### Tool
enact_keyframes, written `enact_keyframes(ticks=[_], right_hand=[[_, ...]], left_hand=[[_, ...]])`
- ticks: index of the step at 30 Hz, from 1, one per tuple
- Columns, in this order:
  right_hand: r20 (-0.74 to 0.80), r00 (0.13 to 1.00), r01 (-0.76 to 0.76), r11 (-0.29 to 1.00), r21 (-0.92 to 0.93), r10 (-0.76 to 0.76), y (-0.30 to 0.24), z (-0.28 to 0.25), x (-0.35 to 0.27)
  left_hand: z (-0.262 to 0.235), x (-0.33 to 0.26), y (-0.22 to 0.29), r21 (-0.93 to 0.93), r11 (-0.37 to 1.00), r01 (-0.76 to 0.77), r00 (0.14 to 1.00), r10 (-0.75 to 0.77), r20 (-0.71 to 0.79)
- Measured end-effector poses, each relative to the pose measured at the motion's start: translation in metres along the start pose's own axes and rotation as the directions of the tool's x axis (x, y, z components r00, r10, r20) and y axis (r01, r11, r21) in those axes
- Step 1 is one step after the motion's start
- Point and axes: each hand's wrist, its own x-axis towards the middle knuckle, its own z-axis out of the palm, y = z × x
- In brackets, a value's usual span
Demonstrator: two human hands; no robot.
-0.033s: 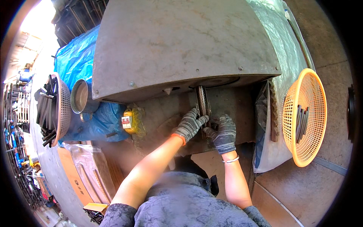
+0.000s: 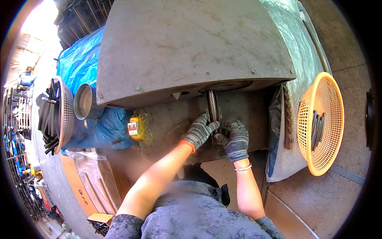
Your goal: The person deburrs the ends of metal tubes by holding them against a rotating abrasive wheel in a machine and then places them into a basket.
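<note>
A shiny ridged metal bar [image 2: 213, 104] sticks out toward me from under a large grey metal housing [image 2: 191, 44]. My left hand [image 2: 200, 131], in a grey striped knit glove with an orange cuff, is closed at the bar's near part, fingers on its left side and thumb tip across it. Just to the right, my right hand [image 2: 235, 141] wears a matching glove. Its fingers are curled and its thumb points at the bar's near end; what lies between them is hidden.
An orange mesh basket [image 2: 321, 159] with several short dark rods stands at the right. At the left are a pale basket [image 2: 68, 115] of black tubes, a metal mug [image 2: 94, 104], blue plastic sheeting [image 2: 81, 53] and a yellow packet [image 2: 140, 128]. Cardboard [image 2: 77, 183] lies below them.
</note>
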Motion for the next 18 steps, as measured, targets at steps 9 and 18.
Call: enact_keyframes(ticks=[9, 18], right_hand=[[0.028, 0.998, 0.043, 0.986, 0.162, -0.048, 0.008, 0.013, 0.001], [0.060, 0.998, -0.039, 0.969, 0.245, 0.025, 0.007, 0.015, 0.002]], left_hand=[[0.006, 0.007, -0.015, -0.065, 0.997, -0.049, 0.999, 0.048, -0.025], [0.012, 0.012, -0.027, -0.038, 0.996, -0.079, 0.994, 0.075, -0.080]])
